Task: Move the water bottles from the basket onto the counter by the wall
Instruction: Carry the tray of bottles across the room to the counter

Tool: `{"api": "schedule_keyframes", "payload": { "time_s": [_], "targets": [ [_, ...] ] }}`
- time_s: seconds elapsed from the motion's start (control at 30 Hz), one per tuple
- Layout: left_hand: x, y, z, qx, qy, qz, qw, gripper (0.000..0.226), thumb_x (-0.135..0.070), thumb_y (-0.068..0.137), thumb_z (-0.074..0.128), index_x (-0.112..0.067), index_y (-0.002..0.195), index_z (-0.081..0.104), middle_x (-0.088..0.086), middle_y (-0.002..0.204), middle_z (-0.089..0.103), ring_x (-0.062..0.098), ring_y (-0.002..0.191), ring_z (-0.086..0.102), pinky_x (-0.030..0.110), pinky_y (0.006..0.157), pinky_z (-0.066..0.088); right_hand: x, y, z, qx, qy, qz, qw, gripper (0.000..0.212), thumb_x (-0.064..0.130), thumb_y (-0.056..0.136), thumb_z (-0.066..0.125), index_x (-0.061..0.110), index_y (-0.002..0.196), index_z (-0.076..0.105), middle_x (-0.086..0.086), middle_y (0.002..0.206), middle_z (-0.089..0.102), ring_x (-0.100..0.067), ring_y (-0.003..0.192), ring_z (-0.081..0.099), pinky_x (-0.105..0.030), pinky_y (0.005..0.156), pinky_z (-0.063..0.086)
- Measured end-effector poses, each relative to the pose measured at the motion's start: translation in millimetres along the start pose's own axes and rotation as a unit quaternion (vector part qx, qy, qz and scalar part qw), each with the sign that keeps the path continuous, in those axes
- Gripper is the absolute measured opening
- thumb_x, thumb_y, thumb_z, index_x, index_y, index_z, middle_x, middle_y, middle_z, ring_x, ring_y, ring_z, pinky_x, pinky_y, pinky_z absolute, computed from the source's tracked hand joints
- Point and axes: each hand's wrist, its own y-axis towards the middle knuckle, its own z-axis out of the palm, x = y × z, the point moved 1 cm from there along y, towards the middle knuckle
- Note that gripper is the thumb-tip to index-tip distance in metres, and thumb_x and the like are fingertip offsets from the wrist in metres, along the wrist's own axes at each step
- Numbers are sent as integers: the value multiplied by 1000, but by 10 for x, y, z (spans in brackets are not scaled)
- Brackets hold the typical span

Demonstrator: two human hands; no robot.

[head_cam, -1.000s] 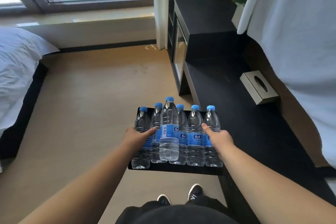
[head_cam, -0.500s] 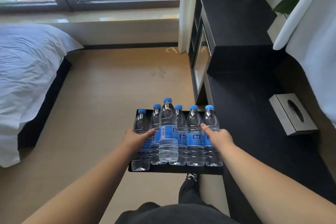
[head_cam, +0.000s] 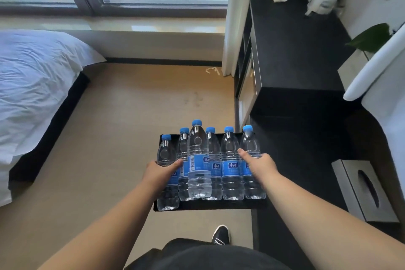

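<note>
Head view looks down on a tan floor [head_cam: 122, 129], with a white bed [head_cam: 32, 85] at the left and a long black counter [head_cam: 302, 142] running along the wall at the right. A taller black cabinet [head_cam: 291, 46] stands at the counter's far end, and a grey tissue box [head_cam: 366, 190] lies on the counter near the right edge.

Between the bed and the counter, a black tray-like basket [head_cam: 210, 205] sits in front of the person, its right end against the counter's edge. Six clear water bottles with blue caps and blue labels stand upright in it, packed side by side; one of them, the tall bottle [head_cam: 198, 160], stands nearer than the rest and rises above them.

Left hand [head_cam: 161, 173] is wrapped around the leftmost bottle [head_cam: 167, 173] at label height, thumb laid across toward the next one. Right hand [head_cam: 260, 165] is closed on the rightmost bottle [head_cam: 251, 160] at the same height, thumb across its near side. Both bottles rest with their bases in the basket, inside the grips. A black shoe [head_cam: 221, 234] shows on the floor below the basket.
</note>
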Motion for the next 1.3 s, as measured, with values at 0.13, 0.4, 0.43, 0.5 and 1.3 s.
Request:
{"api": "schedule_keyframes", "payload": {
  "time_s": [0.13, 0.4, 0.43, 0.5, 1.3],
  "targets": [
    [-226, 184, 68, -6, -21, -4, 1000, 89, -68, 60, 90, -10, 118, 58, 13, 109, 70, 29, 92, 72, 49, 82, 63, 247, 256, -49, 5, -17, -10, 1000, 98, 77, 72, 75, 6, 137, 53, -9, 123, 65, -30, 108, 64, -44, 90, 54],
    [-657, 626, -10, 9, -42, -6, 999, 89, -64, 62, 91, -9, 123, 56, 14, 112, 71, 32, 95, 74, 54, 86, 62, 683, 638, 24, 14, -10, -11, 1000, 85, 73, 80, 71, 5, 129, 60, -11, 117, 68, -31, 102, 67, -45, 91, 57],
    [-715, 695, -28, 10, -41, -5, 999, 89, -63, 63, 91, -9, 124, 56, 14, 112, 71, 33, 95, 73, 54, 86, 62, 751, 678, 44, 13, -9, -10, 1000, 83, 72, 80, 71, 5, 128, 61, -11, 116, 68, -30, 102, 67, -45, 90, 57],
    [-844, 847, -72, 12, -35, -1, 999, 89, -63, 64, 90, -9, 124, 54, 13, 113, 70, 31, 95, 73, 53, 86, 62, 897, 775, 91, 9, -7, -7, 1000, 82, 72, 81, 71, 5, 127, 61, -11, 116, 68, -30, 102, 67, -46, 92, 57],
    [-2853, 3185, -985, 52, -18, 57, 997, 88, -63, 62, 91, -4, 120, 61, 18, 108, 72, 32, 93, 74, 52, 85, 62, 3091, 2149, 886, -57, 59, 23, 996, 91, 79, 71, 71, 11, 130, 59, -8, 116, 67, -31, 102, 64, -49, 94, 54]
  ]
}}
